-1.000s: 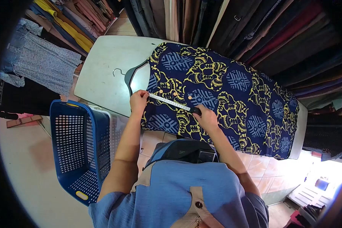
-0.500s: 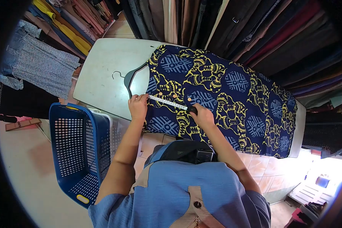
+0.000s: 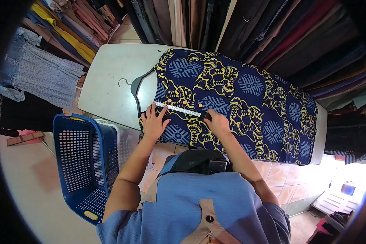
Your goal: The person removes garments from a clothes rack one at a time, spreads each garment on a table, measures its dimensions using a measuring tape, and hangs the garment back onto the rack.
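A dark blue garment with yellow and light blue patterns [image 3: 251, 110] lies spread on a pale table [image 3: 105, 77], a black hanger [image 3: 135, 87] in its neck. Across its upper part runs a white measuring tape [image 3: 179, 109]. My left hand [image 3: 153, 122] rests on the fabric with its fingers spread, fingertips at the tape's left end. At the other end, my right hand [image 3: 217, 122] is closed around the dark tape case [image 3: 206, 116]. Several orange buttons show just above the tape.
A blue perforated basket [image 3: 78, 162] stands on the floor at the left, with a whitish container beside it. Trousers [image 3: 272, 36] hang in a dense row behind the table. More clothes [image 3: 49, 61] hang at the left. A bright opening is at the lower right.
My left hand has gone from a closed grip at the tape's end to lying with its fingers spread on the fabric. My right hand still holds the case.
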### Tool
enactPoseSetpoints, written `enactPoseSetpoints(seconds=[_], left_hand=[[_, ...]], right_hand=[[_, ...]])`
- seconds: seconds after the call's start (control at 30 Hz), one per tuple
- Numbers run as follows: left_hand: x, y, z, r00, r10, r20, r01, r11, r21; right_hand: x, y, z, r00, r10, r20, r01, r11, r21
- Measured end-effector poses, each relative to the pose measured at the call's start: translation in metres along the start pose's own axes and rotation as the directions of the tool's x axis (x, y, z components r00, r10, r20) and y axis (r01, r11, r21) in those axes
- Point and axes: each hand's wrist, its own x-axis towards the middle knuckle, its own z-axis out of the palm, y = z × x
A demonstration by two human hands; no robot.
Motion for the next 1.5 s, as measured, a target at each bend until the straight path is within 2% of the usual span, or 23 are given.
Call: enactPoseSetpoints(seconds=[0.23, 0.4, 0.53, 0.77, 0.9, 1.0, 1.2, 1.3, 1.5], left_hand=[[0.003, 0.010, -0.007, 0.998, -0.055, 0.031, 0.055, 0.998, 0.007], [0.005, 0.015, -0.006, 1.000, -0.018, 0.015, 0.018, 1.000, -0.019], [0.008, 0.016, -0.006, 0.995, 0.055, 0.084, -0.056, 0.998, 0.010], [0.003, 0.022, -0.006, 0.988, 0.141, 0.070, -0.145, 0.988, 0.061], [0.003, 0.028, -0.006, 0.986, 0.112, 0.121, -0.119, 0.992, 0.048], [0.003, 0.031, -0.007, 0.982, 0.095, 0.164, -0.103, 0.994, 0.041], [0.006, 0.039, -0.011, 0.993, 0.081, 0.091, -0.087, 0.994, 0.066], [0.007, 0.043, -0.010, 0.993, 0.057, 0.103, -0.065, 0.995, 0.076], [0.007, 0.049, -0.002, 0.985, 0.124, 0.124, -0.134, 0.988, 0.078]], right_hand=[[-0.010, 0.022, -0.015, 0.997, 0.055, -0.048, -0.057, 0.997, -0.048], [-0.022, 0.031, -0.030, 0.990, 0.112, -0.083, -0.115, 0.993, -0.029], [-0.033, 0.046, -0.040, 0.983, 0.125, -0.136, -0.122, 0.992, 0.027], [-0.053, 0.074, -0.062, 0.951, 0.276, -0.137, -0.273, 0.961, 0.044], [-0.062, 0.101, -0.066, 0.931, 0.307, -0.194, -0.303, 0.952, 0.055], [-0.071, 0.109, -0.075, 0.914, 0.367, -0.174, -0.358, 0.930, 0.082], [-0.084, 0.129, -0.084, 0.909, 0.340, -0.242, -0.322, 0.940, 0.111], [-0.088, 0.137, -0.088, 0.896, 0.389, -0.212, -0.378, 0.921, 0.092], [-0.099, 0.157, -0.097, 0.889, 0.385, -0.249, -0.370, 0.923, 0.108]])
